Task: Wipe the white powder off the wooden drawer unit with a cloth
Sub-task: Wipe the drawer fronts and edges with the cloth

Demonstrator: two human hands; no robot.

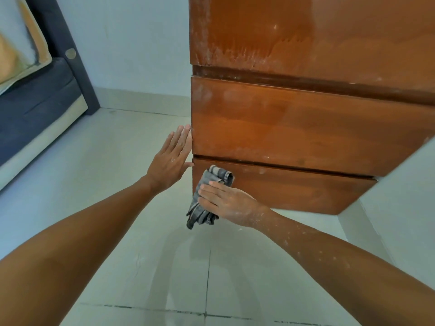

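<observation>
The wooden drawer unit (294, 128) fills the upper right, brown and glossy, with white powder smeared on its top panel and along the left edges of its drawer fronts. My right hand (226, 201), dusted with powder, presses a crumpled grey cloth (207, 196) against the left end of the bottom drawer front. Part of the cloth hangs below my fingers. My left hand (170, 158) lies flat with fingers together against the unit's left corner, level with the middle drawer, and holds nothing.
Pale floor tiles (117, 208) spread below and to the left. A dark blue bed frame and mattress (40, 107) with a pale and orange blanket stand at the far left. A white wall (400, 196) meets the unit's right side.
</observation>
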